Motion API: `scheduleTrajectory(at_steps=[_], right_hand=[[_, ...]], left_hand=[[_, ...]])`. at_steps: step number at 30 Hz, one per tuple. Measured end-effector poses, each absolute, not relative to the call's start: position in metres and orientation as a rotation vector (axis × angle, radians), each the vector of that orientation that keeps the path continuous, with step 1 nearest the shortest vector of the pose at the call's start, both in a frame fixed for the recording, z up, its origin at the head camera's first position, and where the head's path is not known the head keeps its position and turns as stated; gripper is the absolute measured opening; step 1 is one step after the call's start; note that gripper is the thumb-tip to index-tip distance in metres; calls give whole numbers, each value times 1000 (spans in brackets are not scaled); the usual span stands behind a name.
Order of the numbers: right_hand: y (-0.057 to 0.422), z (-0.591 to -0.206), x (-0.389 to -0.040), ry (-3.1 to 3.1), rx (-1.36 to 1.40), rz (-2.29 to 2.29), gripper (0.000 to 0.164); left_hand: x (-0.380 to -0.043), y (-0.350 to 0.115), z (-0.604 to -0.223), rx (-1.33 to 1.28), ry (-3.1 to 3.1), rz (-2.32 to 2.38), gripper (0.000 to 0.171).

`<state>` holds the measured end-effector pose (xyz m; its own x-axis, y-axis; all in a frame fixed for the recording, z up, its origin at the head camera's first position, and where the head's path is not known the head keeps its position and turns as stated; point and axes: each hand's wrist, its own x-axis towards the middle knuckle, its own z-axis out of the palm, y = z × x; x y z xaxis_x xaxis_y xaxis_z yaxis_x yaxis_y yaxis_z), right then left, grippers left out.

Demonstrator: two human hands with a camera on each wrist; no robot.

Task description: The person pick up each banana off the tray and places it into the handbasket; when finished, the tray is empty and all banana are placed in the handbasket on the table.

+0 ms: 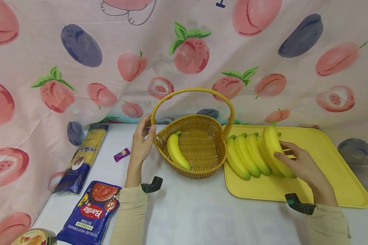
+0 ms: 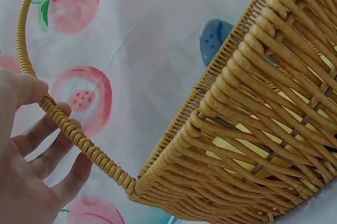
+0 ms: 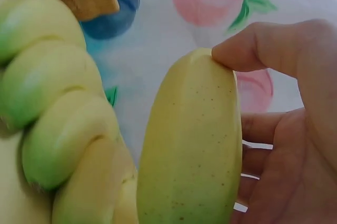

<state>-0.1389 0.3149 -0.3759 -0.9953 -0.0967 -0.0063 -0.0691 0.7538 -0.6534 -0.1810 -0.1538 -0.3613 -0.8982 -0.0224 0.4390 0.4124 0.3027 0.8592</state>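
A wicker basket (image 1: 199, 175) with a tall arched handle (image 1: 192, 90) stands in the middle of the table, one banana (image 1: 177, 153) lying along its left inside. At the handle's left foot is my left hand (image 1: 142, 141); the left wrist view has the thumb on one side of the handle (image 2: 79, 138) and the fingers behind it. My right hand (image 1: 303, 163) holds a banana (image 1: 274, 146) between thumb and fingers, stem end up, over the yellow tray (image 1: 334, 170). Close to its left, several bananas (image 1: 246, 158) lie side by side; the right wrist view shows their greenish ends.
On the left lie a long pasta packet (image 1: 82, 158), a blue Barilla pouch (image 1: 90, 212) and a small purple wrapped sweet (image 1: 121, 154). A round-lidded jar (image 1: 32, 238) is cut off at the bottom left corner. A fruit-print cloth (image 1: 110, 51) hangs behind the table.
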Motion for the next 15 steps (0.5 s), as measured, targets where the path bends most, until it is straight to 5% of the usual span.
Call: scheduleTrajectory(at_steps=[15], right_hand=[[272, -364, -116, 2813, -393, -1042, 55]], left_hand=[[-180, -154, -362, -345, -2211, -1637, 43]])
